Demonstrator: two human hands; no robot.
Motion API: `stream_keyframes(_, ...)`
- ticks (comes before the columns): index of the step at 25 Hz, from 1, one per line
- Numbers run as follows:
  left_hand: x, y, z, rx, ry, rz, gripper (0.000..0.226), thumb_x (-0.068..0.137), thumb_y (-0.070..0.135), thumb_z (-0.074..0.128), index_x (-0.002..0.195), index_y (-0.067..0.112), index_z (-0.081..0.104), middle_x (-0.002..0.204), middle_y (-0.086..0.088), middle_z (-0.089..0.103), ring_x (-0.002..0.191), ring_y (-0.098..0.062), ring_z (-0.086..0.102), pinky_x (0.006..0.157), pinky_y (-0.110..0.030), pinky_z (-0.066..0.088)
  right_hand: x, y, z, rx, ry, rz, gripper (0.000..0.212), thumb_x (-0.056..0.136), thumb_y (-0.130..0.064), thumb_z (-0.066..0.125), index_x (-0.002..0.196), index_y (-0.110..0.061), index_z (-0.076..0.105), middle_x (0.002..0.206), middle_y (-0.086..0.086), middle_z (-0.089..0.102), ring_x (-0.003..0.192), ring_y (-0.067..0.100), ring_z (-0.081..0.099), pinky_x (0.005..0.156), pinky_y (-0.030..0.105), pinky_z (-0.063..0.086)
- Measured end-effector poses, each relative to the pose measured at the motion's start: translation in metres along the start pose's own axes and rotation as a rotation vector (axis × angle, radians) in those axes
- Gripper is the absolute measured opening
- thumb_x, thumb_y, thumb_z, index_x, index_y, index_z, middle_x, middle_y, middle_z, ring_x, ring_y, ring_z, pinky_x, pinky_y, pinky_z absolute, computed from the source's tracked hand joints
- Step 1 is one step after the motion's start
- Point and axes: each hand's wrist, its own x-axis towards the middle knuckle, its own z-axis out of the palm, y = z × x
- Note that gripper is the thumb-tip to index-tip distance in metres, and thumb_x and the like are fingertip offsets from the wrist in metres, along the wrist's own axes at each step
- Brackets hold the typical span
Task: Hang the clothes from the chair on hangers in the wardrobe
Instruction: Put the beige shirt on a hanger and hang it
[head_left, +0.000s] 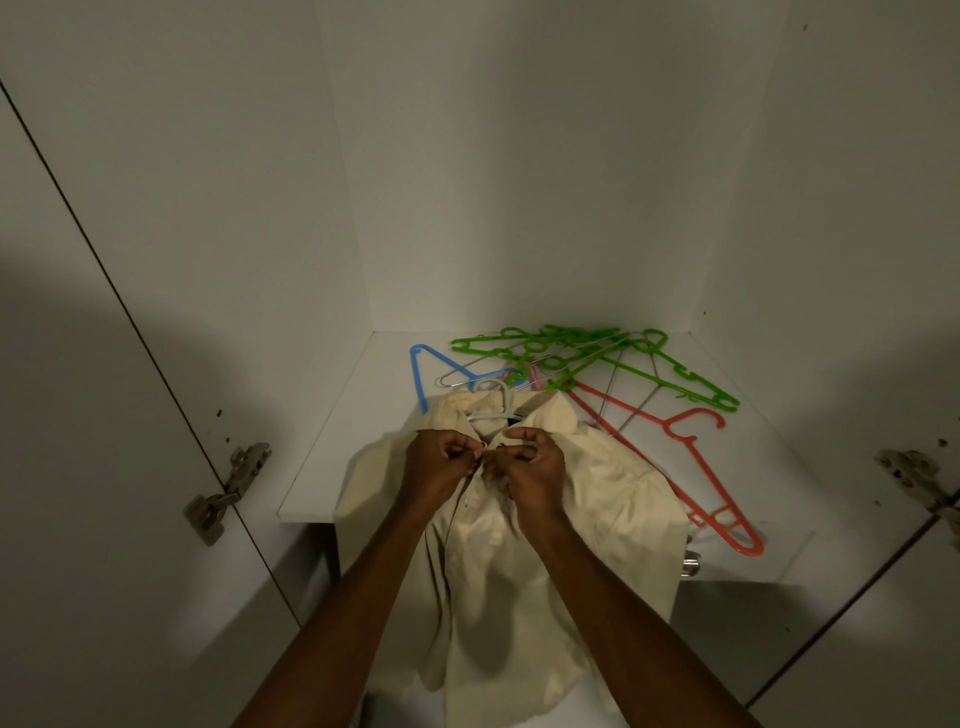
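Observation:
A cream button-up shirt (587, 525) lies on the white wardrobe shelf (332, 467), its lower part hanging over the front edge. A pale grey hanger (496, 397) sits inside its collar, hook pointing to the back. My left hand (441, 465) pinches the left edge of the shirt front just under the collar. My right hand (530, 465) pinches the right edge opposite it. Both hands meet at the top button area.
Loose hangers lie on the shelf behind and right of the shirt: a blue one (418, 374), several green ones (613, 358), an orange one (696, 457) and thin wire ones. Open wardrobe doors with metal hinges (226, 491) (914, 475) stand on both sides.

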Motion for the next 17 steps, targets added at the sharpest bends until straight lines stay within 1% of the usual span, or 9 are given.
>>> stream_keyframes(3, -0.0028, -0.0038, -0.0007, 0.019, 0.043, 0.054, 0.009, 0.080, 0.007, 0.084, 0.089, 0.009, 0.081, 0.081, -0.002, 0.079, 0.079, -0.019, 0.077, 0.076, -0.034, 0.062, 0.0011, 0.0000, -0.0030, -0.019, -0.026, 0.018, 0.031, 0.080, 0.014, 0.067, 0.108, 0.000, 0.061, 0.081, 0.020, 0.076, 0.058, 0.032, 0.071, 0.045, 0.026, 0.048)
stream_keyframes(5, -0.0068, -0.0057, -0.0002, -0.021, 0.062, 0.045, 0.012, 0.081, 0.004, 0.082, 0.090, 0.011, 0.082, 0.084, -0.001, 0.079, 0.084, -0.016, 0.076, 0.082, -0.033, 0.061, 0.0002, 0.0014, -0.0032, 0.008, -0.043, 0.020, 0.030, 0.078, 0.017, 0.067, 0.105, 0.007, 0.060, 0.082, 0.023, 0.075, 0.057, 0.031, 0.070, 0.045, 0.024, 0.049)
stream_keyframes(7, -0.0071, -0.0040, -0.0020, -0.058, 0.058, 0.013, 0.013, 0.083, 0.005, 0.079, 0.091, 0.013, 0.082, 0.085, 0.000, 0.079, 0.085, -0.016, 0.076, 0.083, -0.032, 0.061, 0.0003, 0.0017, 0.0002, 0.029, -0.043, 0.012, 0.031, 0.075, 0.019, 0.073, 0.102, 0.010, 0.060, 0.081, 0.024, 0.075, 0.059, 0.032, 0.070, 0.051, 0.029, 0.055)
stream_keyframes(9, -0.0065, -0.0016, -0.0036, -0.092, 0.031, -0.033, 0.011, 0.081, 0.010, 0.082, 0.091, 0.013, 0.083, 0.084, -0.001, 0.079, 0.084, -0.015, 0.076, 0.081, -0.027, 0.060, 0.0003, 0.0030, 0.0023, 0.028, -0.041, -0.007, 0.035, 0.072, 0.015, 0.081, 0.101, 0.007, 0.061, 0.080, 0.022, 0.075, 0.065, 0.034, 0.072, 0.060, 0.036, 0.059)
stream_keyframes(11, -0.0067, 0.0003, -0.0045, -0.112, -0.006, -0.029, 0.014, 0.078, 0.012, 0.086, 0.091, 0.011, 0.082, 0.083, -0.001, 0.079, 0.082, -0.013, 0.076, 0.077, -0.022, 0.059, -0.0019, 0.0046, 0.0034, 0.034, -0.037, -0.029, 0.038, 0.072, 0.013, 0.082, 0.103, 0.005, 0.061, 0.082, 0.022, 0.076, 0.074, 0.037, 0.075, 0.067, 0.041, 0.062)
stream_keyframes(13, -0.0044, 0.0008, -0.0043, -0.118, -0.005, -0.026, 0.012, 0.080, 0.008, 0.084, 0.091, 0.006, 0.081, 0.081, -0.001, 0.079, 0.077, -0.009, 0.075, 0.072, -0.018, 0.057, -0.0019, 0.0050, 0.0040, 0.031, -0.030, -0.029, 0.041, 0.072, 0.010, 0.084, 0.105, 0.002, 0.061, 0.083, 0.021, 0.076, 0.076, 0.039, 0.075, 0.068, 0.042, 0.063)
stream_keyframes(15, -0.0043, -0.0007, -0.0031, -0.119, 0.020, -0.011, 0.012, 0.082, 0.003, 0.081, 0.093, -0.002, 0.079, 0.082, -0.007, 0.078, 0.075, -0.010, 0.075, 0.071, -0.020, 0.057, -0.0025, 0.0046, 0.0043, 0.029, -0.020, -0.028, 0.041, 0.073, 0.009, 0.084, 0.106, 0.001, 0.061, 0.082, 0.020, 0.075, 0.072, 0.037, 0.074, 0.064, 0.040, 0.062)
stream_keyframes(17, -0.0057, -0.0024, -0.0005, -0.131, 0.045, -0.001, 0.014, 0.083, 0.000, 0.080, 0.096, -0.004, 0.076, 0.087, -0.013, 0.078, 0.078, -0.016, 0.075, 0.074, -0.026, 0.059, -0.0026, 0.0044, 0.0036, 0.041, -0.031, -0.015, 0.041, 0.074, 0.010, 0.083, 0.108, 0.000, 0.061, 0.083, 0.022, 0.075, 0.068, 0.036, 0.073, 0.062, 0.039, 0.060)
